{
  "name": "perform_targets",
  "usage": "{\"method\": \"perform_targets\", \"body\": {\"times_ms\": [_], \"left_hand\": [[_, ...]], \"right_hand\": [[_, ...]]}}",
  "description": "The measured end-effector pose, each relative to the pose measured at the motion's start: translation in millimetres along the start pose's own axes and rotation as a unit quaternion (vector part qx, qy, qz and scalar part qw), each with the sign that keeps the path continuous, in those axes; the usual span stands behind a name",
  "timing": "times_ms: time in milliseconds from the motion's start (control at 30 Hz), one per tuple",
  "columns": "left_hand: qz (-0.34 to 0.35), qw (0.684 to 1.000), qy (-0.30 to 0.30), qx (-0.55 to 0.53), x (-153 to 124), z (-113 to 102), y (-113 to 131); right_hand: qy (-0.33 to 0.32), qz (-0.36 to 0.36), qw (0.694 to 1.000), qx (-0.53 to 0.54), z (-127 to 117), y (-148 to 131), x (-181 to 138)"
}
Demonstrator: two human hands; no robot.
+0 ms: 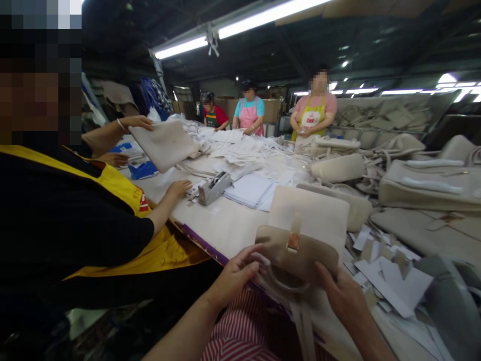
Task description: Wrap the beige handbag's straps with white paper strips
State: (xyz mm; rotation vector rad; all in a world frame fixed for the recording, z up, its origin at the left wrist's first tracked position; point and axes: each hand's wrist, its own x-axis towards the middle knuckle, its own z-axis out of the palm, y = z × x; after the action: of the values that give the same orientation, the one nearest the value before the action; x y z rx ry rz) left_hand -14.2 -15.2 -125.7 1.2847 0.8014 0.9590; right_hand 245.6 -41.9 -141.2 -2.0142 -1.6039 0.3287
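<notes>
I hold a beige handbag (300, 253) with a metal clasp at the near edge of the long table (221, 223). My left hand (235, 275) grips its left side near the pale handle strap. My right hand (340, 293) holds its right lower edge. The bag's flap stands open behind the clasp. Its straps hang down toward my lap.
A co-worker in a yellow apron sits close on my left, one hand (179, 188) on the table, near a tape dispenser (214, 188). Stacks of white paper (250, 190) cover the middle. More beige bags (424, 188) pile at right. Three people stand at the far end.
</notes>
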Motion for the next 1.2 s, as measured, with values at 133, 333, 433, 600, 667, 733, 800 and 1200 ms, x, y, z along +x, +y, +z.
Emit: {"method": "perform_targets", "body": {"times_ms": [133, 333, 433, 600, 667, 733, 800, 1200], "left_hand": [[0.080, 0.973, 0.048, 0.210, 23, 7, 3], [0.055, 0.925, 0.021, 0.375, 37, 30, -21], [0.026, 0.929, 0.025, 0.367, 48, 37, -25], [-0.013, 0.972, 0.027, 0.231, 61, 38, -6], [-0.023, 0.990, 0.021, 0.136, 62, 34, 11], [-0.027, 0.998, 0.029, 0.049, 60, 27, 32], [-0.013, 0.999, 0.040, -0.007, 59, 18, 51], [-0.089, 0.987, 0.105, 0.086, 78, -53, 110]], "right_hand": [[0.137, -0.010, 0.989, -0.052, 2, -3, 29], [0.084, 0.209, 0.934, 0.277, 8, 25, 43], [0.033, 0.199, 0.906, 0.373, -2, 22, 50], [0.059, 0.109, 0.901, 0.415, -23, -33, 55], [0.088, 0.040, 0.937, 0.335, -25, -68, 52], [0.110, -0.065, 0.954, 0.271, -21, -104, 46], [0.110, -0.173, 0.948, 0.245, -12, -134, 40], [-0.119, -0.339, 0.873, 0.329, 19, -157, 20]]}}
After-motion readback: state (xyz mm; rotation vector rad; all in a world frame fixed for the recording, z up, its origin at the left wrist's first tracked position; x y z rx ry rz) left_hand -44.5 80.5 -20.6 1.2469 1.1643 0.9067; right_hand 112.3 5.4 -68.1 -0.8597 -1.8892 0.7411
